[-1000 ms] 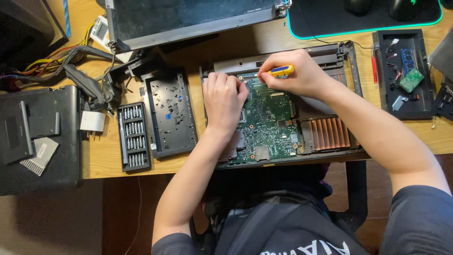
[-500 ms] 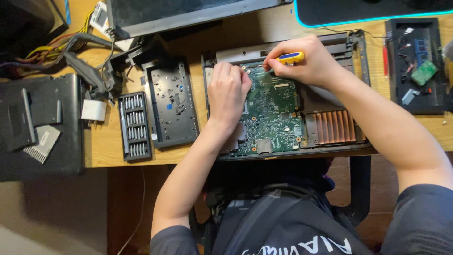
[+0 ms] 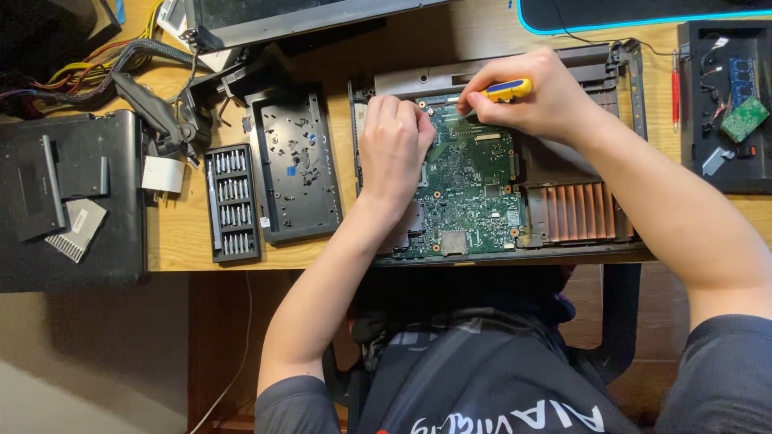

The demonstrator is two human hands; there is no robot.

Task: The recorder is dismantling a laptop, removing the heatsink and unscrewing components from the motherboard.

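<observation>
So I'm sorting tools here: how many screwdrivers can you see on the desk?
2. A yellow-and-blue screwdriver sits in the right hand above the green circuit board; a red screwdriver lies right of the laptop chassis. Others may be hidden.

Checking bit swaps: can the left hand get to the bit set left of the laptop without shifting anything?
Probably yes. The left hand rests on the green circuit board, and the bit set lies open on the desk to its left. Only the flat black panel lies between them, low enough to reach over.
</observation>
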